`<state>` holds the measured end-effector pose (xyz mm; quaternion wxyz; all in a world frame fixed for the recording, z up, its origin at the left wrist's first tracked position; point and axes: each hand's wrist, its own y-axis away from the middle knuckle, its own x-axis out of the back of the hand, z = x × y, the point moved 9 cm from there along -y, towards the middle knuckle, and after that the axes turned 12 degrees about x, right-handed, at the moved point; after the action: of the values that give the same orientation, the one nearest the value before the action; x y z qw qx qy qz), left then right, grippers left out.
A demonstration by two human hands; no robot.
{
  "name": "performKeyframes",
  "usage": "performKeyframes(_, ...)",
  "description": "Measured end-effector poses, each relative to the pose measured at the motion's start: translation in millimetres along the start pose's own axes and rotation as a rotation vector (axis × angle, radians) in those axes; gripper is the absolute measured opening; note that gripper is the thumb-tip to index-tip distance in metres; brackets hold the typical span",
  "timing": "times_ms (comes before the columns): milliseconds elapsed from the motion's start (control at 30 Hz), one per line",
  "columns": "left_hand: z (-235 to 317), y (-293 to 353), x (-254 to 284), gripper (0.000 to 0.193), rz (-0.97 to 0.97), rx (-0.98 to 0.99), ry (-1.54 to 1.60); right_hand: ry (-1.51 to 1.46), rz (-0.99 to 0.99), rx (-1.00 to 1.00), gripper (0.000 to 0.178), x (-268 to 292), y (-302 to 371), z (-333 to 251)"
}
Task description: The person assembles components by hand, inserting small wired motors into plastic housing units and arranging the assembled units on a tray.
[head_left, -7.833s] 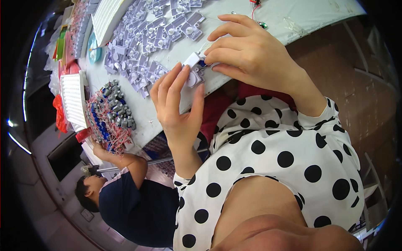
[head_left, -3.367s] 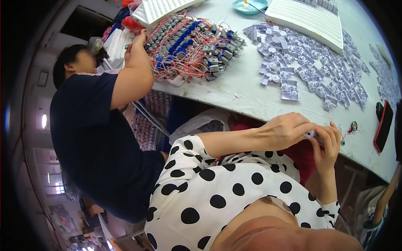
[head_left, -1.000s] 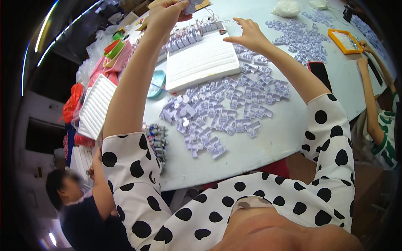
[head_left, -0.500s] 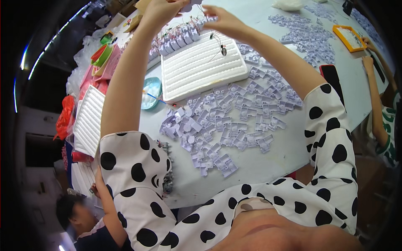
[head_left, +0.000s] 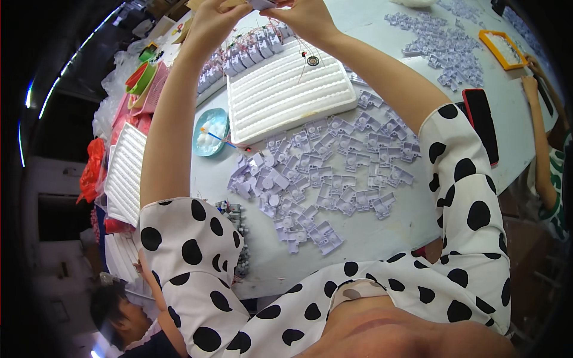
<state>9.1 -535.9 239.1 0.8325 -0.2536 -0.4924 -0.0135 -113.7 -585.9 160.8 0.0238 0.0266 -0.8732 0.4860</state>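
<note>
At the far top edge, my left hand (head_left: 219,13) and my right hand (head_left: 307,21) meet around a pale lavender plastic housing (head_left: 261,5), the fingers of both closed on it. The frame's edge cuts off part of the hands and the housing. Thin wires with a small round black disc (head_left: 313,61) hang below my right hand, over a white ribbed foam tray (head_left: 286,95). Just behind that tray stand rows of assembled housings (head_left: 253,52) with red wires. Many loose lavender housings (head_left: 340,161) lie scattered on the table nearer to me.
A blue dish (head_left: 203,146) with white stuff and a blue stick stands left of the tray. Small grey parts (head_left: 240,250) lie by my left sleeve. A black phone (head_left: 482,128) rests at right, near an orange tray (head_left: 501,51) and another person's hands (head_left: 530,83). Someone sits lower left.
My right hand has come in to the left and now touches the housing beside my left hand. The dangling disc has swung slightly up and left.
</note>
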Motion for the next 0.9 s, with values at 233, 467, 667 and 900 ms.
performKeyframes(233,-12,6,-6,0.027,0.025,0.079,-0.005,0.115,0.170,0.151,0.031,-8,3,-8)
performKeyframes(467,-51,33,-14,0.027,0.060,0.205,0.009,0.273,-0.276,-0.276,0.060,25,32,74)
performKeyframes(667,-53,22,-34,0.027,0.088,0.238,0.051,0.210,-0.847,-0.533,0.062,8,97,113)
performKeyframes(900,-60,17,-36,0.027,0.129,0.288,0.063,0.335,-0.712,-0.414,0.022,-12,77,123)
